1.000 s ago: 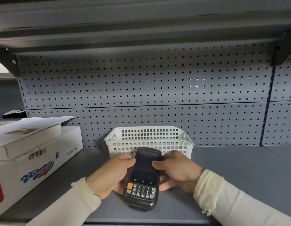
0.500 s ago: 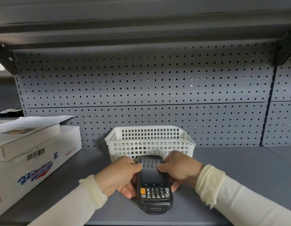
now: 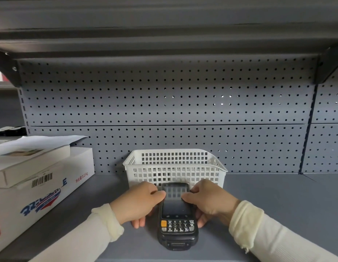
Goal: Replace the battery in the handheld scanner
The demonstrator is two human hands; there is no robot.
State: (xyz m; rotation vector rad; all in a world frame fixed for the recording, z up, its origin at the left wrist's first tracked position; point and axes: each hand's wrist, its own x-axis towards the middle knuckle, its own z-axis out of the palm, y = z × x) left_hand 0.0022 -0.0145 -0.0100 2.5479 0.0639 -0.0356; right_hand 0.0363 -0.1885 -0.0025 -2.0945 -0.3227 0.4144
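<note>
The black handheld scanner (image 3: 176, 217) lies face up on the grey shelf (image 3: 278, 205), its dark screen toward the back and its keypad with an orange key toward me. My left hand (image 3: 138, 203) grips its left side, thumb on the screen's upper left edge. My right hand (image 3: 209, 202) grips the right side, thumb on the screen's right edge. No battery is visible.
A white perforated plastic basket (image 3: 173, 167) stands right behind the scanner against the grey pegboard wall (image 3: 164, 103). Two stacked white cardboard boxes (image 3: 37, 178) fill the shelf's left side. An upper shelf (image 3: 164, 35) hangs overhead.
Both hands have brought the scanner down and a little right, from a tilted raised hold to lying nearly flat on the shelf in front of the basket.
</note>
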